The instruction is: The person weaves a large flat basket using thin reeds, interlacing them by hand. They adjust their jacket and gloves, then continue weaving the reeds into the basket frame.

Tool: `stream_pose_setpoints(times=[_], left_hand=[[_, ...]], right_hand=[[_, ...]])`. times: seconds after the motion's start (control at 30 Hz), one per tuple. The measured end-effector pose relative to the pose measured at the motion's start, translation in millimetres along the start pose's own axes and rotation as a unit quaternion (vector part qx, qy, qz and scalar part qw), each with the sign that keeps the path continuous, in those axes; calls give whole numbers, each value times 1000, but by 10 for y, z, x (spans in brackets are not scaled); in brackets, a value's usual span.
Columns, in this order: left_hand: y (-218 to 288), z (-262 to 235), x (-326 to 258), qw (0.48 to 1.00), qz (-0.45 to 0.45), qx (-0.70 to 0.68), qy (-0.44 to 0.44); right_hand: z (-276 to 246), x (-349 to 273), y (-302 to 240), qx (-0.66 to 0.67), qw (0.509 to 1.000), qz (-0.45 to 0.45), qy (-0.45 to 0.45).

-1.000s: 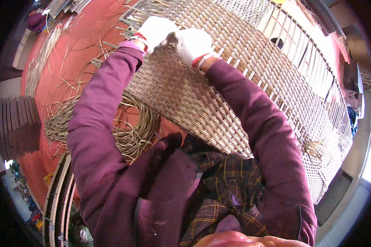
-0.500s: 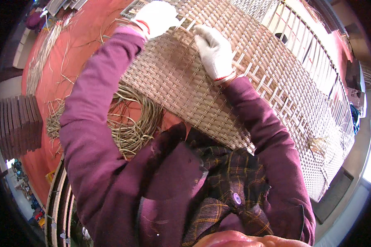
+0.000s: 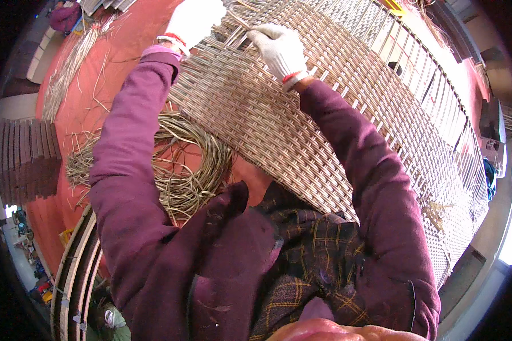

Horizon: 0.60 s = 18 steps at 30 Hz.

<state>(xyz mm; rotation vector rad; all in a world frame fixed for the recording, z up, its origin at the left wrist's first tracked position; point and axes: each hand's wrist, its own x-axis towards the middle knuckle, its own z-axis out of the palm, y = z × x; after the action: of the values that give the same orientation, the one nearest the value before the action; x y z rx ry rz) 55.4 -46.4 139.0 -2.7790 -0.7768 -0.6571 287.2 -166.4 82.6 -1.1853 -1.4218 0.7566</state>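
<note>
A large panel of woven tan wicker strips (image 3: 279,119) slants across in front of me, its left edge a row of strip ends. Over its far left corner is my left hand (image 3: 196,24), in a white glove bleached by bright light. Its fingers look curled, and what they hold is hidden. My right hand (image 3: 281,52), also gloved, rests against the weave just to the right. Its thumb and forefinger pinch a thin wicker strand (image 3: 237,18) at the panel's upper left part. Short strip ends stick up from the weave beside this hand.
A coil of loose wicker strands (image 3: 196,176) lies on the red surface (image 3: 85,74) below my left arm. Another bundle of strands (image 3: 65,74) is at far left, near stacked brown slats (image 3: 28,159). Bare rods (image 3: 426,62) of the frame show at upper right. Curved frame pieces (image 3: 74,278) stand at lower left.
Both hands have shifted left, the left one also slightly away from me. A strand now shows at my right fingertips. The view has tilted slightly.
</note>
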Motion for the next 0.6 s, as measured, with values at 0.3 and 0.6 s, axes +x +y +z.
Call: stream_pose_setpoints(times=[0.3,0.6], left_hand=[[362,499,184,908,-283,-155,-266],[356,510,132,986,-91,-73,-123]], right_hand=[[26,73,126,-375,919,-124,17],[167,328,92,-305,943,-40,-124]])
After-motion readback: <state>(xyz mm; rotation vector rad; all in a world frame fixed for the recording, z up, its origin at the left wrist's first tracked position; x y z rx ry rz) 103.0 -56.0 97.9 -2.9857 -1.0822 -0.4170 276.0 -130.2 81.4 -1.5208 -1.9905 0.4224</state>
